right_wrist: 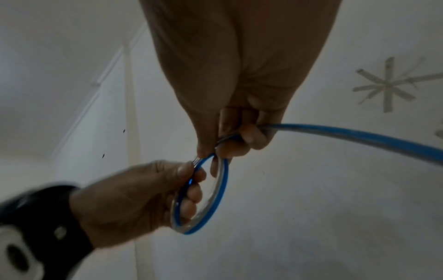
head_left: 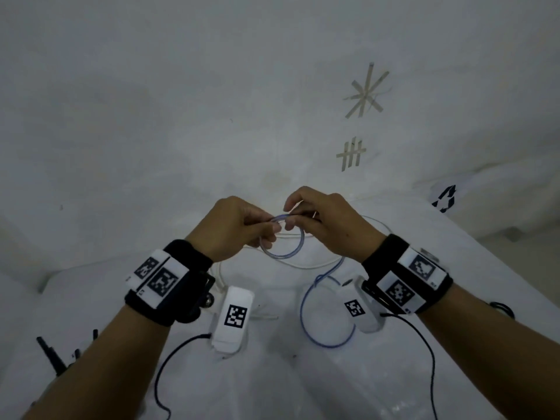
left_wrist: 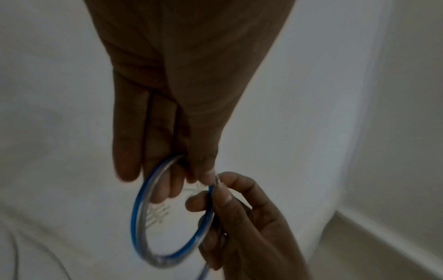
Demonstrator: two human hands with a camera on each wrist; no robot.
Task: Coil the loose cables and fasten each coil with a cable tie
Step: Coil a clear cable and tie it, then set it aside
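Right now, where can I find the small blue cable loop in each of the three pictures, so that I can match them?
Head view: the blue cable loop is at centre, held above the table between the left hand and the right hand.
Left wrist view: the loop hangs at lower centre, below the fingers.
Right wrist view: the loop is at lower centre.
Shared landmark: the star of tape strips on the wall, also at the right wrist view's upper right.
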